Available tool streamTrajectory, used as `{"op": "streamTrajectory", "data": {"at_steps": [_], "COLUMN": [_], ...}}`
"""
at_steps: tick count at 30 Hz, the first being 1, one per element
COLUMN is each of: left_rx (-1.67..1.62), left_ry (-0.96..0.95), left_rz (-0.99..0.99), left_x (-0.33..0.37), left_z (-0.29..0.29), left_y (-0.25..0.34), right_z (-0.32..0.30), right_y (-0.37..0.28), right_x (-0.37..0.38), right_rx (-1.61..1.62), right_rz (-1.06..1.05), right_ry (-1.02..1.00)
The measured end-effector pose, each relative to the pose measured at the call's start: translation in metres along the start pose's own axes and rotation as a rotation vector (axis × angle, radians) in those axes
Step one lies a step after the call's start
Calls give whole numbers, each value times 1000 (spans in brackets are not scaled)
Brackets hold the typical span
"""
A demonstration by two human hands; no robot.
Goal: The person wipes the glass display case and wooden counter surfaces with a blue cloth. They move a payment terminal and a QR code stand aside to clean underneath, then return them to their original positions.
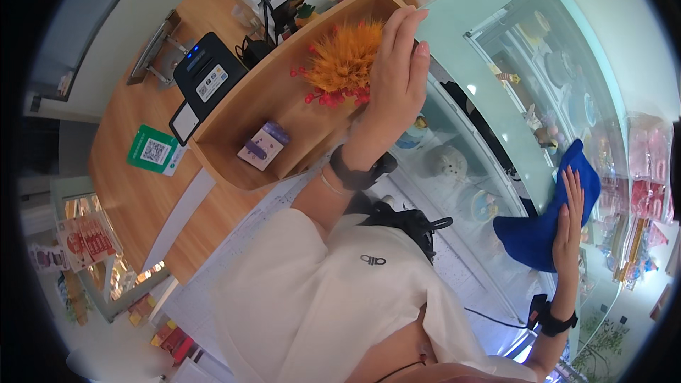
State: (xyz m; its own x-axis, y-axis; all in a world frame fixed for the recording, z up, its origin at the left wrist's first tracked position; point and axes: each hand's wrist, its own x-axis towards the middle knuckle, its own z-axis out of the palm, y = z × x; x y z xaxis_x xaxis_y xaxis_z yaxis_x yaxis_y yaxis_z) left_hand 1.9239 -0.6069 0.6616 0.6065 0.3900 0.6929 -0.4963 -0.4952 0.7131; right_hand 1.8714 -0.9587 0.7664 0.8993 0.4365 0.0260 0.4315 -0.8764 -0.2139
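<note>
On the frame of the pale green, glass-panelled display case (454, 32), toward its right side, a soft, matte blue cloth (532, 240) lay in an irregular, loosely folded shape; the right hand (569, 220) rested flat on it, fingers straight and slightly parted, laid over the fabric without pinching it. At the case's left edge was the left hand (399, 74), unclenched, its fingers extended and close together; whether they touched the case could not be told. Just left of the case stood a smooth wooden tray (230, 103) with a rounded corner, holding a feathery orange bunch (345, 57), glossy red berries (328, 98) and a small patterned box (262, 152) in white and purple. The left arm crossed in front of the case's left portion and hid part of the tray. Behind the case's glass sat rounded, pale shapes, one of them a dotted white dome (450, 162). Farther left of the case, a black payment device (208, 74) and a green card (151, 150) lay on a light, wood-grained counter (135, 202), while pinkish packets (649, 195) hung against the room's pale wall (649, 50), beyond the case's right side
</note>
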Motion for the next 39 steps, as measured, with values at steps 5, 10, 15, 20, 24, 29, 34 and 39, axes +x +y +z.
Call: {"op": "streamTrajectory", "data": {"at_steps": [5, 10, 15, 20, 24, 29, 34, 39], "left_rx": [-13, -123, -454, -370, -345, -310, -349, -249], "left_ry": [-46, -115, -40, -163, -183, -222, -163, -75], "left_rz": [-43, -43, -328, -258, -208, -222, -328, -335], "left_x": [2, 3, 1, 3, 2, 4, 0, -5], "left_z": [-4, -6, 0, -8, -10, -15, -4, 4], "left_y": [-2, -8, 7, -5, -10, -1, 2, 4], "right_z": [3, 22, 41, 44, 49, 42, 37, 41], "right_y": [-83, -137, -149, -118, -62, 14, 65, 94], "right_x": [88, 151, 211, 270, 332, 404, 465, 499], "right_rx": [56, 39, 102, 66, 49, 64, 1, -30], "right_rz": [-299, -574, -621, -521, -522, -392, -286, -281], "right_ry": [-157, -218, -66, -6, 114, 164, 160, 207]}}
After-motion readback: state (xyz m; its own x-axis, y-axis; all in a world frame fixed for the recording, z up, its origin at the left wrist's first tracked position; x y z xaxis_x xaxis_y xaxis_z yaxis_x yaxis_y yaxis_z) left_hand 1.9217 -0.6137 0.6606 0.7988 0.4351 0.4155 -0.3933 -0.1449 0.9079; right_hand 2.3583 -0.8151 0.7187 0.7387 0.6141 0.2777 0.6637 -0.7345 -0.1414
